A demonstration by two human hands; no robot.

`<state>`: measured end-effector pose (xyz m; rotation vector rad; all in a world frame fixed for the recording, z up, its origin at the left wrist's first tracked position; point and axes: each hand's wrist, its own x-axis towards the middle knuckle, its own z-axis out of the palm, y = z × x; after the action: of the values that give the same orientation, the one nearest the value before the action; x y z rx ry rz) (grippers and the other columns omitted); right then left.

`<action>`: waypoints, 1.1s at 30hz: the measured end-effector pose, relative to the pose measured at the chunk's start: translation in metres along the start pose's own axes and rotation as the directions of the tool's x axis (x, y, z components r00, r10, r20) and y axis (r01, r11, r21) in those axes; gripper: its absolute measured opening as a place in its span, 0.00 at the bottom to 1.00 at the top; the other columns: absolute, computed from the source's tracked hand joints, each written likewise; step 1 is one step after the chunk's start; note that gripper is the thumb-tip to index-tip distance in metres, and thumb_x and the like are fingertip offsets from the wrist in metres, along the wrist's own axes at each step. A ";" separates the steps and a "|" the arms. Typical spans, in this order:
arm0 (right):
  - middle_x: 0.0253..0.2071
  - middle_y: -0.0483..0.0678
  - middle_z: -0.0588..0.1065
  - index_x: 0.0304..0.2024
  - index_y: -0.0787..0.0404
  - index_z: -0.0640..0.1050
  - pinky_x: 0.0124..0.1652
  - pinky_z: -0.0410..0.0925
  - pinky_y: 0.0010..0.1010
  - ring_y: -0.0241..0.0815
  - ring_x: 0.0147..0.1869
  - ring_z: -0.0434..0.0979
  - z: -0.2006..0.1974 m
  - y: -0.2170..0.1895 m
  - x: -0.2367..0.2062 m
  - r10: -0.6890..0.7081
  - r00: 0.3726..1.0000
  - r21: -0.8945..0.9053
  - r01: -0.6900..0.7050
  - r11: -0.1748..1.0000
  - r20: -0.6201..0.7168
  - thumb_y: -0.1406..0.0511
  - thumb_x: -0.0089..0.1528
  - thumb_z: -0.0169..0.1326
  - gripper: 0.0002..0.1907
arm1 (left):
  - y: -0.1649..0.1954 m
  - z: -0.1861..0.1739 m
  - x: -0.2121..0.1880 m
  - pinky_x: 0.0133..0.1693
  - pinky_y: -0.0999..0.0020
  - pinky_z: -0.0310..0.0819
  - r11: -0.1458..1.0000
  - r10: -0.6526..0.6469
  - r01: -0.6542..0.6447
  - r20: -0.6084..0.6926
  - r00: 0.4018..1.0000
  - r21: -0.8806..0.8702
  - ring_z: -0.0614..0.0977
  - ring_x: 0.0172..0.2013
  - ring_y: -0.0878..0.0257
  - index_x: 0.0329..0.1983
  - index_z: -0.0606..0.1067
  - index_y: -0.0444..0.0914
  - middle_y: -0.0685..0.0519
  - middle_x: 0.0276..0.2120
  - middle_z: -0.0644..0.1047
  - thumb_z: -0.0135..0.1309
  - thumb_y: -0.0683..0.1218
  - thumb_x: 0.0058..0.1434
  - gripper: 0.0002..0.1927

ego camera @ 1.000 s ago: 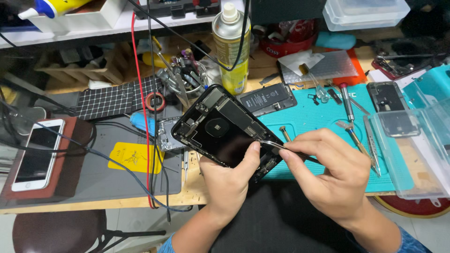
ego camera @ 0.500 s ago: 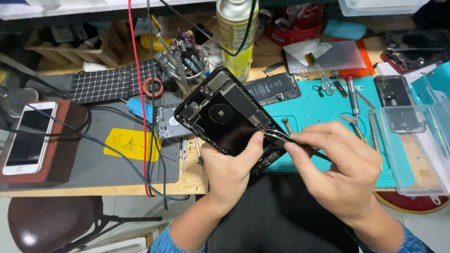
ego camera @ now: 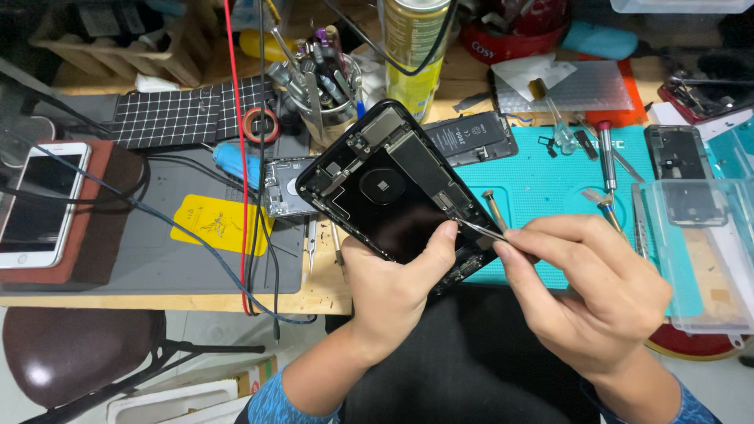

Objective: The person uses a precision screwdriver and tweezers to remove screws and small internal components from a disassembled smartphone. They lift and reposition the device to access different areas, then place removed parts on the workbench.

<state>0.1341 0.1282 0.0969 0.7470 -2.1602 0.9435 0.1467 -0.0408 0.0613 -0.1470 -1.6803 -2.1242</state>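
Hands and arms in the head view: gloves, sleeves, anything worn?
Both are bare: no gloves, rings or watch show on the left hand or the right hand. Blue patterned sleeves show at the bottom edge, covering each arm near the elbow; the forearms are uncovered.

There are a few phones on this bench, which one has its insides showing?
The black phone held in the left hand, its circuitry and round coil exposed. The white phone at far left lies closed, screen up, on a brown block.
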 end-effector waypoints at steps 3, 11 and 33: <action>0.37 0.52 0.78 0.39 0.67 0.81 0.33 0.69 0.25 0.41 0.36 0.79 0.001 0.000 0.000 0.001 1.000 -0.001 -0.001 1.000 -0.003 0.75 0.57 0.67 0.10 | 0.002 0.000 -0.001 0.43 0.72 0.79 1.000 -0.005 0.005 0.005 1.000 0.009 0.83 0.37 0.68 0.42 0.80 0.30 0.54 0.38 0.82 0.59 0.34 0.62 0.06; 0.37 0.52 0.78 0.39 0.67 0.81 0.33 0.70 0.25 0.41 0.36 0.79 0.001 0.000 -0.002 0.001 1.000 -0.014 -0.001 1.000 -0.003 0.75 0.57 0.68 0.09 | 0.004 0.000 -0.001 0.44 0.72 0.80 0.999 0.017 -0.018 0.013 1.000 0.032 0.84 0.37 0.67 0.41 0.80 0.30 0.54 0.38 0.83 0.59 0.34 0.62 0.05; 0.36 0.53 0.78 0.38 0.68 0.80 0.34 0.70 0.27 0.41 0.35 0.79 0.003 -0.003 0.002 -0.001 1.000 0.010 0.002 1.000 -0.014 0.76 0.56 0.68 0.10 | 0.002 -0.001 -0.002 0.42 0.73 0.79 1.000 0.003 -0.003 -0.013 1.000 0.017 0.83 0.36 0.68 0.41 0.80 0.31 0.54 0.37 0.82 0.60 0.34 0.61 0.05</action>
<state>0.1341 0.1240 0.0978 0.7448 -2.1442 0.9567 0.1491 -0.0416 0.0625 -0.1303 -1.6896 -2.1031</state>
